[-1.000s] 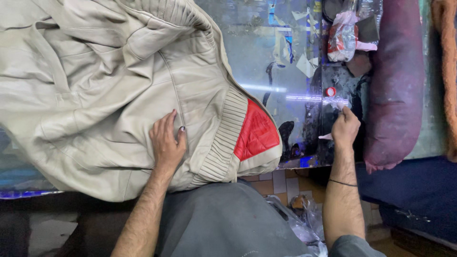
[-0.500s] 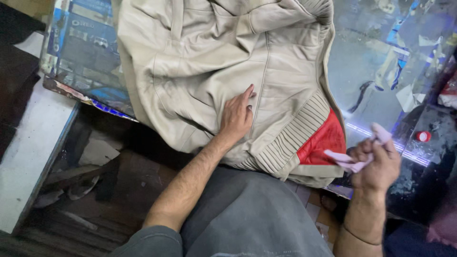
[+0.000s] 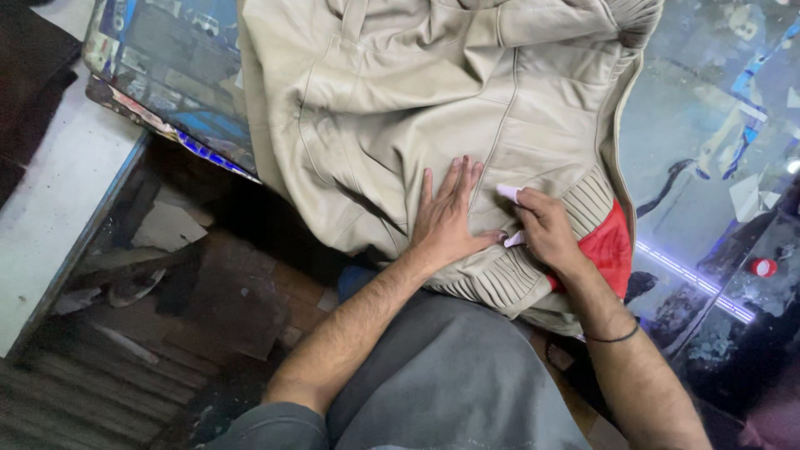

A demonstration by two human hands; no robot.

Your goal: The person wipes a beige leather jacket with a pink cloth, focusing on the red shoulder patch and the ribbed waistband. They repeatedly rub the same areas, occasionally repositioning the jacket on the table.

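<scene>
The right hand [image 3: 546, 229] has come in from the far edge of the glass-topped surface [image 3: 708, 133] and now sits on the beige jacket [image 3: 400, 100], just beside the ribbed hem [image 3: 500, 283] and its red lining [image 3: 608, 246]. Its grip is closed around a small pale pink-white piece [image 3: 508, 193], perhaps marking chalk, tip touching the jacket. The left hand [image 3: 446, 217] lies flat with fingers spread, holding nothing, pressing the jacket beside the right hand, having shifted little. Marking looks about to begin.
</scene>
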